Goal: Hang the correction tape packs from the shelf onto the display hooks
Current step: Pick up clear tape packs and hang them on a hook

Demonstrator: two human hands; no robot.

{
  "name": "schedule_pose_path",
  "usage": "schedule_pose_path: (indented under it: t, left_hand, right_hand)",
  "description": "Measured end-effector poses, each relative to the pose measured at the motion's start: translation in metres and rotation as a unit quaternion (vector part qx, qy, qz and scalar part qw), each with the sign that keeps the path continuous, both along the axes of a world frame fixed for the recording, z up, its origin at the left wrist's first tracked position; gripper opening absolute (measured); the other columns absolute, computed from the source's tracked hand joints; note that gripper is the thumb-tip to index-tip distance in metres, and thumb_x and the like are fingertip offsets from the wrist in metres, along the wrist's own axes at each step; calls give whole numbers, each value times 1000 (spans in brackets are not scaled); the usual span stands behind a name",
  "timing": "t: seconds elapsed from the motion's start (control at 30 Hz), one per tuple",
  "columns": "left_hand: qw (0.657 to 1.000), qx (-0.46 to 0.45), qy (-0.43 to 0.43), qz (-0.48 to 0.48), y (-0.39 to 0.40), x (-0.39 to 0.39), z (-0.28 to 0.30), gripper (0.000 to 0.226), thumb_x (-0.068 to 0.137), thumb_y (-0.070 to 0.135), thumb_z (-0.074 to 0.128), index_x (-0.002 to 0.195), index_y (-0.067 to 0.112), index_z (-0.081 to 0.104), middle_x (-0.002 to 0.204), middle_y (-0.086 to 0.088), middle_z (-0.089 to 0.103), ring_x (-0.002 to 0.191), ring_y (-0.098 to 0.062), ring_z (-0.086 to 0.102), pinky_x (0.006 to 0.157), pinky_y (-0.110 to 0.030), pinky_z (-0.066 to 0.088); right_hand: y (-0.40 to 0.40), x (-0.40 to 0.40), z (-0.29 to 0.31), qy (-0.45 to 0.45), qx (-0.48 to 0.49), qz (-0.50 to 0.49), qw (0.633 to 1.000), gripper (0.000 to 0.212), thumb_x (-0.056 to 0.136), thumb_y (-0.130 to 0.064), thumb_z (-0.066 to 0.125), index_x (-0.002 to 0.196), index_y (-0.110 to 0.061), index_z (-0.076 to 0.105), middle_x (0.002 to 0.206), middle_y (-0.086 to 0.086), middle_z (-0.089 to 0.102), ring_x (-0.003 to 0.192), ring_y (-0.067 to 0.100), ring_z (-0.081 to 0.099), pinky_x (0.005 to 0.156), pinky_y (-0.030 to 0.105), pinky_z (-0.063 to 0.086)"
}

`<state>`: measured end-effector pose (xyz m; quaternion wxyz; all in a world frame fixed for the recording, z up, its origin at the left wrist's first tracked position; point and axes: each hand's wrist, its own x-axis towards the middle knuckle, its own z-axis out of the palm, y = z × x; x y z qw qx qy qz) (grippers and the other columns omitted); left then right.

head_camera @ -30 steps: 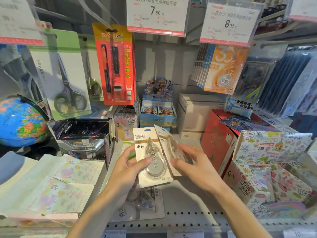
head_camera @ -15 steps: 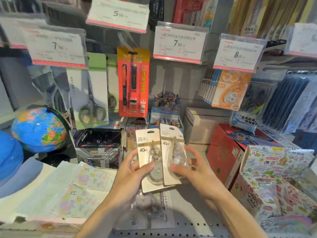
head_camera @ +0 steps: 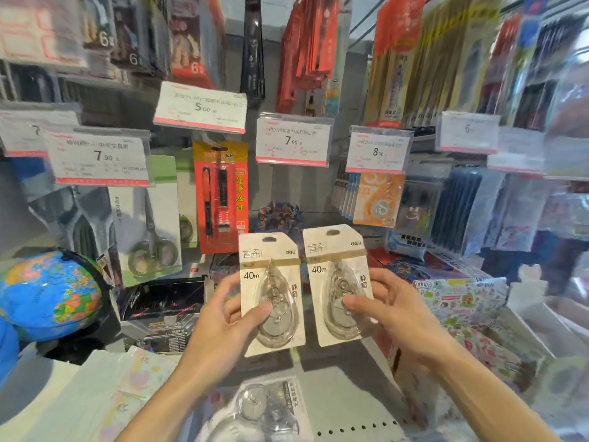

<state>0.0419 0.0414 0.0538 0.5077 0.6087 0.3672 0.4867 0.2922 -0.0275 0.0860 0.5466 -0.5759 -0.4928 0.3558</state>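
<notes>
left hand [head_camera: 223,323] is gripping one correction tape pack [head_camera: 271,291] at frame centre, thumb pressing its blister; right hand [head_camera: 392,314] is pinching a second pack [head_camera: 338,282] just beside it, both upright, apart, above the shelf [head_camera: 350,378].

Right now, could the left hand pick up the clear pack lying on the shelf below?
Probably not yet: the left hand is already gripping a 40m correction tape pack, so its fingers are occupied. The clear pack lies uncovered just beneath, with nothing else blocking it.
</notes>
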Motion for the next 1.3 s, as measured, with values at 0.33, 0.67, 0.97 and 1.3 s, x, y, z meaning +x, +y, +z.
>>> schedule_pose_path:
  t: [0.33,0.67,0.97,1.3]
  left_hand:
    - [991,123,51,32,-25,58,59,47,90,11,73,126,35,55,114,13,78,106,-4,73,79,-15,56]
    - [973,144,121,132,-47,97,87,49,90,20,76,125,47,54,119,16,75,114,-8,70,106,-51,49]
    - [965,161,126,162,-62,108,95,50,91,18,75,128,44,53,120,19,74,114,-5,69,109,-50,47]
    - [952,236,120,154,-65,93,117,55,84,27,76,132,36,53,123,10,74,115,-12,70,108,-50,48]
  right_hand:
    - [-7,98,55,-117,71,-6,991,42,87,-15,81,117,-26,55,107,1,80,94,20,79,90,50,61]
    - [13,132,78,-113,92,68,987,47,89,-19,80,127,-23,53,107,-6,77,85,6,78,67,28,64]
    - [0,139,88,-70,145,129,979,43,90,-18,77,127,-22,55,104,-10,80,92,9,79,69,27,64]
    - [-10,146,92,-90,170,138,972,42,91,-16,76,125,-26,55,104,-14,80,93,8,78,70,28,63]
